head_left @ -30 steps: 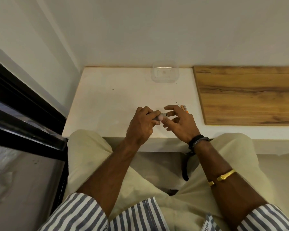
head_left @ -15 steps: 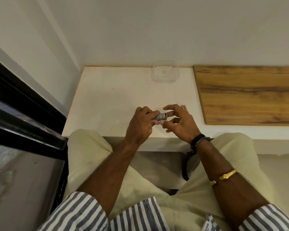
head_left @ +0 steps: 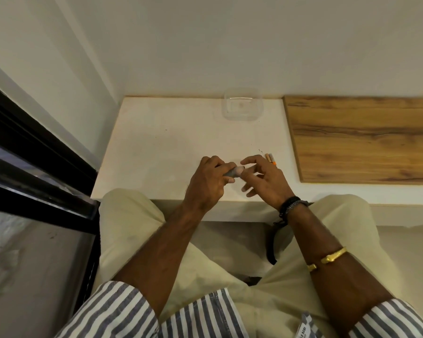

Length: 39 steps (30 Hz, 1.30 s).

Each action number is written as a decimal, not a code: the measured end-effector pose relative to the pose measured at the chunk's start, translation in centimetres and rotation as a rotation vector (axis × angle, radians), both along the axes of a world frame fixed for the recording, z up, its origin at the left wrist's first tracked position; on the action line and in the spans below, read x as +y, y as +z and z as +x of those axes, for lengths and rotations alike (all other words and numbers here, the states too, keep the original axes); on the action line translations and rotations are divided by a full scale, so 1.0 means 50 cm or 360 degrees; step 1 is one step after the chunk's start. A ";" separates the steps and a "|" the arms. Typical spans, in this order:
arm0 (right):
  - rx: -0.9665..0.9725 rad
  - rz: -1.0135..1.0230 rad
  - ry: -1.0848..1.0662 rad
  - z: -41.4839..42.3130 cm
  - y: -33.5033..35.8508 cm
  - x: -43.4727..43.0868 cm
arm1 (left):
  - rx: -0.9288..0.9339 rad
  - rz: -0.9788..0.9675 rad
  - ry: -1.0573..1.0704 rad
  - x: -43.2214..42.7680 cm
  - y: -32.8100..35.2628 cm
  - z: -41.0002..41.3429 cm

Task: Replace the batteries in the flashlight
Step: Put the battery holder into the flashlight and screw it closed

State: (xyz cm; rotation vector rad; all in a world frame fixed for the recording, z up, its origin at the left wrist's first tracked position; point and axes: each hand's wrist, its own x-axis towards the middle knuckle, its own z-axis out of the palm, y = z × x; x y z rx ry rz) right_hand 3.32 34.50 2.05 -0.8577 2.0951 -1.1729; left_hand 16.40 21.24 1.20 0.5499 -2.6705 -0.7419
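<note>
Left hand point(head_left: 206, 185) clamps flashlight point(head_left: 231, 172); we see right hand point(head_left: 266, 181) fingers now splayed wider at its end, pinch unclear. End-cap work likely continuing; batteries point(head_left: 271, 159) lie just beyond.

Your small grey flashlight point(head_left: 231, 172) sits level in your left hand point(head_left: 206, 184), fingers curled round it, end pointing right. Orange-tipped batteries point(head_left: 270, 159) lie side by side on the white table point(head_left: 156, 154), just beyond your right hand point(head_left: 266, 181).
</note>
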 end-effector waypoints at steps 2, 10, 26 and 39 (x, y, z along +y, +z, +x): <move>0.0098 -0.0061 0.0132 -0.004 -0.004 0.002 | -0.0031 0.0003 0.0021 -0.003 -0.003 0.002; 0.0369 0.0177 -0.0099 0.009 -0.005 -0.004 | 0.0014 -0.0034 -0.0061 0.006 0.002 0.003; 0.0277 0.0277 -0.0177 0.015 -0.005 -0.008 | -0.0029 -0.0027 -0.0050 0.010 0.001 0.000; 0.0453 0.0216 -0.0157 0.016 -0.005 -0.009 | -0.0007 -0.0052 -0.0066 0.007 -0.004 -0.002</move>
